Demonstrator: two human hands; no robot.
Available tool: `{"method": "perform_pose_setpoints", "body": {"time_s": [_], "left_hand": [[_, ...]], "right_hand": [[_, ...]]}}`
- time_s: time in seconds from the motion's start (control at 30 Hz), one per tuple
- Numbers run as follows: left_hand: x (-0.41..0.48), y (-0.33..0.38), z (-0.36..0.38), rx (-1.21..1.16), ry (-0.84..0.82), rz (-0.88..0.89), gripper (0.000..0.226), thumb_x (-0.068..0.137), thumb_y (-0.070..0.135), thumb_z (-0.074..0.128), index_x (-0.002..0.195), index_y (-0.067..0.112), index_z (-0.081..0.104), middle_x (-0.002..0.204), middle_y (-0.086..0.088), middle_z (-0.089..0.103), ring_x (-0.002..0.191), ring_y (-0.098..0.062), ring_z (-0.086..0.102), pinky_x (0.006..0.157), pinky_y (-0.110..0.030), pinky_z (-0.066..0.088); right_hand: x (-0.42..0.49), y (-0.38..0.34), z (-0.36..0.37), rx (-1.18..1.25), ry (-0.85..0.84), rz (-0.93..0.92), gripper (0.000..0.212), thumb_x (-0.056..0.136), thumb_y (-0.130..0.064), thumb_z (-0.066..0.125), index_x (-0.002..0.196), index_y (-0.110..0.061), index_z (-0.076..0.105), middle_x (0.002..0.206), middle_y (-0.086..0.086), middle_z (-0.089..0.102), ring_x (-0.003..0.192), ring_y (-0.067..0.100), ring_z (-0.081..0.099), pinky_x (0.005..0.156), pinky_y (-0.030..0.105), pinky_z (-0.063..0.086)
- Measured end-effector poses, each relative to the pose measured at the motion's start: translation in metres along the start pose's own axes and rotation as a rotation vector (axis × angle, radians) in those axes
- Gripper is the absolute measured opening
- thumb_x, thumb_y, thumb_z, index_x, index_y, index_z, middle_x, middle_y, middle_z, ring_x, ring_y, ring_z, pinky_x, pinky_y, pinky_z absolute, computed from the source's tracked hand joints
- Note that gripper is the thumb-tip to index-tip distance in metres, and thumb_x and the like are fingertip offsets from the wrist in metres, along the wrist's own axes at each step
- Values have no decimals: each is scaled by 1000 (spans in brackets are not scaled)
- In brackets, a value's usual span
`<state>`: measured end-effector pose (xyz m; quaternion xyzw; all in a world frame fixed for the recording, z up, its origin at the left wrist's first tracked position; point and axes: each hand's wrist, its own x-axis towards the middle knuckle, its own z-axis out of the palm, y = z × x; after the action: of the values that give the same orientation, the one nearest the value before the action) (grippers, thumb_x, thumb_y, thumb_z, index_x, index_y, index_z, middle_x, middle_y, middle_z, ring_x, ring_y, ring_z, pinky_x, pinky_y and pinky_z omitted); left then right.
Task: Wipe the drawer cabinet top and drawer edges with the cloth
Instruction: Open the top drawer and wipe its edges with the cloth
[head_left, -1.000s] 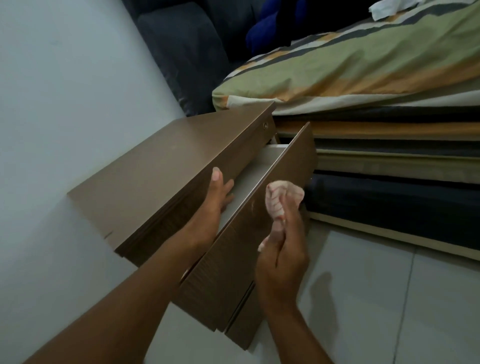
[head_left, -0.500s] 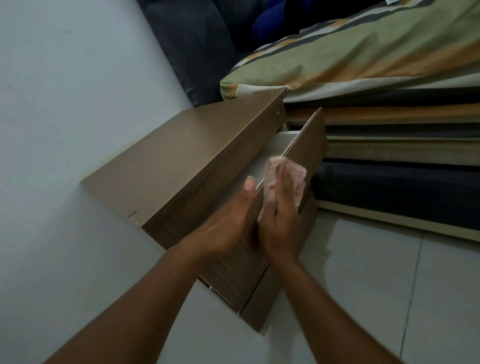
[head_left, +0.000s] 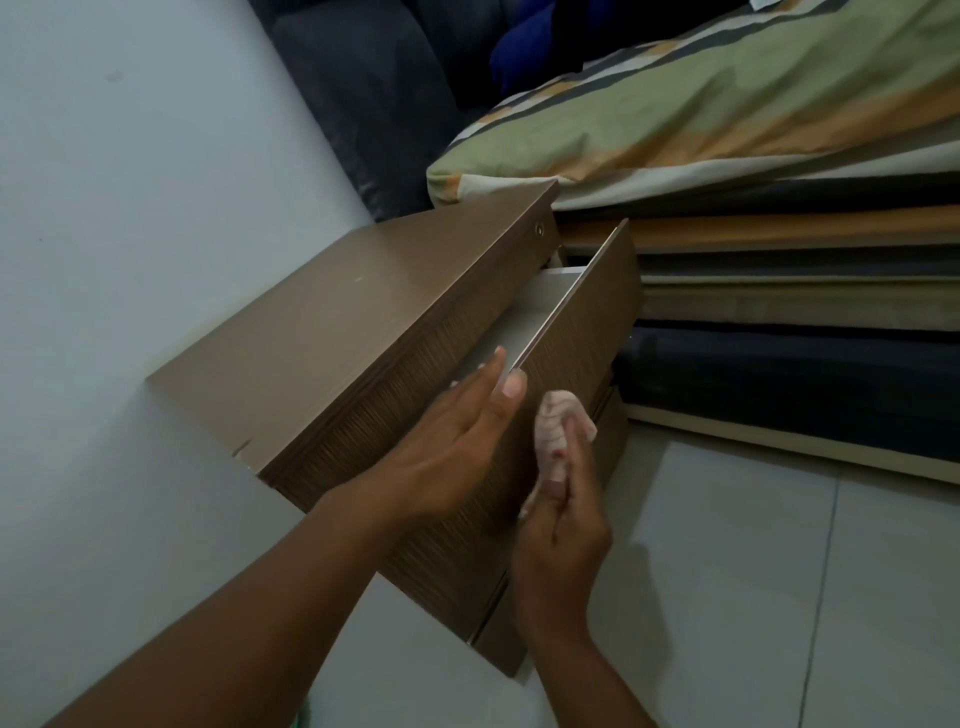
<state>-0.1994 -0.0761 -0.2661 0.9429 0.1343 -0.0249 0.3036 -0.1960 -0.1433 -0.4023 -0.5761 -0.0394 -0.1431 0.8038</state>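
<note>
Drawer cabinet (head_left: 332, 332): brown wood-grain unit, seen tilted, standing against the pale wall (head_left: 130, 182) at 9 o'clock and on the tiled floor (head_left: 779, 571) at 4 o'clock. Its flat top ran from 8 o'clock up toward 1 o'clock, with a small round fitting near the far front corner.

Top drawer (head_left: 587, 322): pulled partly out, pale interior showing, light strip along the upper edge of its front panel. A lower drawer front (head_left: 519, 639) sat beneath it at 6 o'clock, shut or nearly so.

Left hand (head_left: 457, 441): fingers extended and held together, not gripping, laid at the near end of the top drawer's front; fingertips at the drawer's upper edge. Whether they pressed on it could not be told.

Right hand (head_left: 563, 540): closed around the cloth (head_left: 558, 431), thumb lying along it.

Cloth: pale, with reddish lines, bunched, sticking up from the right hand at 12 o'clock of that hand, just beside the left fingertips and against or just in front of the top drawer's front panel.

Bed (head_left: 753, 234): at 2 o'clock, stacked dark and tan layers, with a striped green, orange and cream cover (head_left: 701, 104) overhanging the cabinet's far corner.

Dark cushion (head_left: 363, 93): at 12 o'clock, against the wall.
</note>
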Motion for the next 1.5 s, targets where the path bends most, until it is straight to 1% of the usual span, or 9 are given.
{"method": "perform_pose_setpoints", "body": {"time_s": [0.13, 0.2, 0.37, 0.57, 0.67, 0.97, 1.27, 1.4, 1.5], "left_hand": [[18, 26, 1, -254, -63, 0, 55, 76, 88, 21, 116, 63, 50, 134, 30, 34, 109, 27, 42, 116, -27, 18], [28, 32, 2, -251, -78, 10, 62, 77, 81, 21, 128, 53, 45, 120, 32, 38, 95, 30, 39, 109, -24, 22], [40, 19, 7, -4, -40, -5, 81, 81, 90, 15, 153, 55, 11, 165, 17, 18, 152, -10, 15, 124, -50, 14], [40, 14, 7, 48, -20, 5, 87, 73, 95, 16, 151, 60, 2, 165, 23, 11, 154, -9, 4, 125, -52, 9], [37, 15, 8, 101, -2, 19, 86, 76, 94, 14, 152, 57, 1, 166, 21, 10, 154, -8, 2, 124, -46, 4], [38, 12, 10, 270, 45, 89, 76, 88, 82, 7, 155, 49, -1, 167, 18, 3, 148, 2, -9, 121, -29, -2], [42, 19, 3, 328, -1, 59, 88, 75, 89, 9, 154, 52, -5, 168, 16, 1, 151, -4, -10, 123, -37, -1], [66, 27, 1, 404, -12, 90, 88, 77, 88, 10, 155, 50, -6, 168, 15, 3, 152, -6, -7, 125, -44, 5], [71, 24, 5, 393, 9, 127, 87, 79, 87, 12, 155, 50, -3, 168, 16, 5, 152, -6, -5, 125, -44, 8]], "right_hand": [[16, 14, 11, -33, -203, -288, 47, 100, -2, 43, 146, -8, 45, 155, 5, 43, 148, 17, 34, 119, 43, 32], [28, 22, 15, -44, -248, -362, 53, 96, 4, 44, 148, -6, 40, 158, 8, 38, 150, 20, 28, 120, 47, 28], [101, 32, 25, -87, -191, -202, 51, 104, -15, 36, 154, -20, 29, 162, 1, 31, 151, 14, 26, 119, 50, 29], [132, 58, 22, -44, -45, 194, 43, 105, -36, 37, 147, -45, 40, 145, -16, 47, 122, -15, 44, 108, 25, 43], [106, 62, 15, 69, 77, 410, 33, 102, -55, 35, 130, -57, 52, 132, -27, 59, 119, -10, 53, 111, 37, 45], [86, 24, 30, 4, -159, -200, 49, 104, -12, 42, 153, -15, 36, 158, 2, 38, 148, 15, 32, 117, 52, 33], [162, 59, 1, 100, 48, 499, 32, 103, -41, 43, 131, -43, 58, 126, -10, 65, 112, 11, 62, 103, 46, 51], [111, 28, 0, 81, 5, 215, 40, 105, -19, 43, 144, -27, 50, 143, -7, 54, 127, 4, 52, 104, 22, 47], [89, 24, 19, 55, -169, -142, 44, 105, -17, 40, 149, -14, 43, 154, 0, 46, 144, 8, 39, 117, 31, 35]]}}
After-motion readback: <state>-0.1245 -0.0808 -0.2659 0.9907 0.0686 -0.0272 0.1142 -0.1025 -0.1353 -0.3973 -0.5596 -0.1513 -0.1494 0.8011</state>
